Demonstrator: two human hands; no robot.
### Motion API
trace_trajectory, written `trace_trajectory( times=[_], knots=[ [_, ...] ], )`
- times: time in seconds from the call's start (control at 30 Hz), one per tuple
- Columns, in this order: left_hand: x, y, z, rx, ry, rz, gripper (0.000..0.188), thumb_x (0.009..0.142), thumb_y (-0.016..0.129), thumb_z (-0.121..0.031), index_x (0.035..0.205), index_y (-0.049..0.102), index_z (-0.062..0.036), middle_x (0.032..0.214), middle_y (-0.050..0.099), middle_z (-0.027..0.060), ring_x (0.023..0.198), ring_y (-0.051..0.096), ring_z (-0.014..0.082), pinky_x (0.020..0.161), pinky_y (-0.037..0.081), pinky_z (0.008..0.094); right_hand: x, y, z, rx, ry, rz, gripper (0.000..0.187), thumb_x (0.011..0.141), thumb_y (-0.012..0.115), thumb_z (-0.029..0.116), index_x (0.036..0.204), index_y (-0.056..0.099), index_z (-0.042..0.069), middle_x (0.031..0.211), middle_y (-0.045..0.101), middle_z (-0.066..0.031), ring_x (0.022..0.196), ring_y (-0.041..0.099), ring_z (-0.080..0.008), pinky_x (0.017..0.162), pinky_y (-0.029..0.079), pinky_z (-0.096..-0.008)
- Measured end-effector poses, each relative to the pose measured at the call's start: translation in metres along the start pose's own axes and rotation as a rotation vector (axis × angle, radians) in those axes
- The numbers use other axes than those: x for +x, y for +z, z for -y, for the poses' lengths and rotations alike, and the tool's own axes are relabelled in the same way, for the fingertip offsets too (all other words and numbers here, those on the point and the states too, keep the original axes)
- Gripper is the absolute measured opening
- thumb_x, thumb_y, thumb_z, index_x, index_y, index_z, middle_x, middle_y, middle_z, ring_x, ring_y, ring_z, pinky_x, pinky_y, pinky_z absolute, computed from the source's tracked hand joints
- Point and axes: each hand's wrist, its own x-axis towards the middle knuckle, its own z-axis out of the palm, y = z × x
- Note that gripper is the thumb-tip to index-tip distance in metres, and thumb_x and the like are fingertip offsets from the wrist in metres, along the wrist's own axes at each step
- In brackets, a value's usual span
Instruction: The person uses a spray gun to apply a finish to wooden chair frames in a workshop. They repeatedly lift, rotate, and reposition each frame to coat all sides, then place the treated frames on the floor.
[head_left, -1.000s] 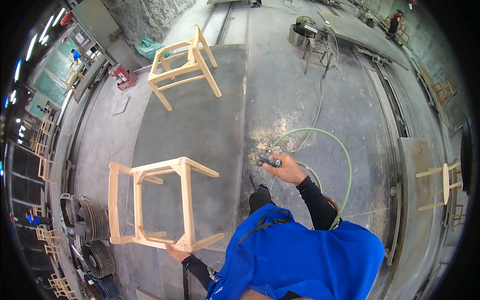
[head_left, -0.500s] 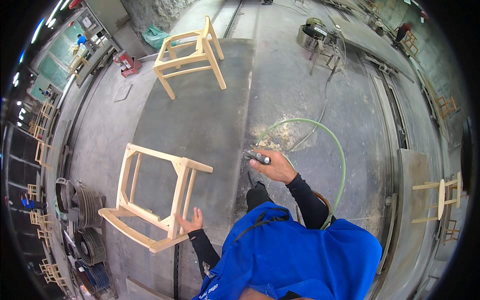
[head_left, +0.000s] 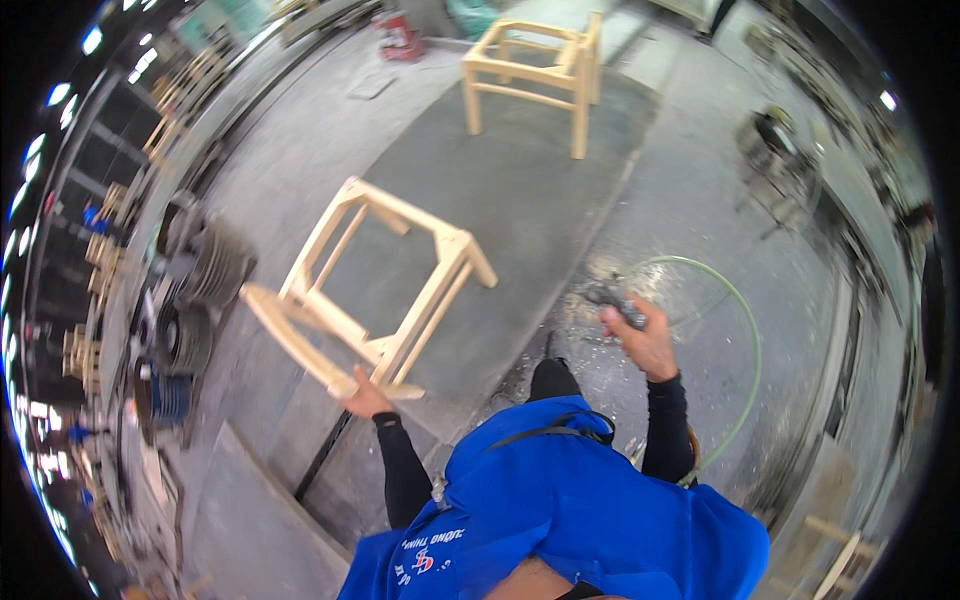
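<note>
A pale wooden chair frame (head_left: 425,305) without a seat lies tipped over at the left, its curved back rail toward me. My left hand (head_left: 369,398) grips the frame at its near corner, where the back rail ends; some fingers are hidden behind the wood. Out to the right, my right hand (head_left: 650,340) is closed around a dark hand-held air tool (head_left: 622,305), its head pointing toward the chair. From the tool side a green hose (head_left: 745,320) loops right and back toward my forearm. Blur hides the tool's exact kind.
A second chair frame (head_left: 530,72) stands upright on the grey mat (head_left: 480,210). Stacked round containers (head_left: 215,255) stand at the left, and a red box (head_left: 400,42) lies at the far side. A metal tub (head_left: 770,140) stands far right. A grey board (head_left: 250,500) lies near left.
My view has swung left, shifting the scene rightward. My left hand, previously open beside the chair frame, now holds its corner. The tool remains in my right hand.
</note>
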Motion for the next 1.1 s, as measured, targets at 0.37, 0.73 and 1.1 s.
trace_trajectory(
  times=[0.37,0.73,1.1],
  knots=[
    [0.065,-0.011,-0.037,-0.033,0.022,0.211,0.025,0.083,0.081,-0.007,0.1,0.07,0.0066,0.093,0.072,0.009,0.083,0.066,0.0195,0.079,0.054,0.0396,-0.021,-0.01,0.065,0.147,-0.26,0.087,0.069,0.103,0.074,0.051,0.144,0.065,-0.005,0.105,0.076,-0.0089,0.089,0.07,-0.0122,0.071,0.053,-0.0272],
    [0.112,0.009,-0.034,-0.012,0.15,0.276,0.058,0.09,0.087,-0.029,0.132,0.065,0.0053,0.124,0.072,0.0153,0.116,0.068,0.0236,0.104,0.051,0.0379,-0.048,-0.063,-0.053,-0.047,0.008,0.062,0.048,0.105,0.074,0.033,0.134,0.071,-0.005,0.094,0.076,-0.0062,0.082,0.068,-0.011,0.069,0.051,-0.0269],
    [0.188,0.025,-0.043,0.171,0.495,0.351,0.052,0.111,0.061,-0.038,0.145,0.063,0.0013,0.141,0.068,0.0236,0.137,0.06,0.037,0.118,0.043,0.043,-0.067,-0.036,-0.08,-0.07,-0.048,-0.076,0.036,0.11,0.067,0.032,0.118,0.072,-0.003,0.095,0.075,-0.0063,0.075,0.067,-0.0091,0.053,0.046,-0.0227]
  ],
)
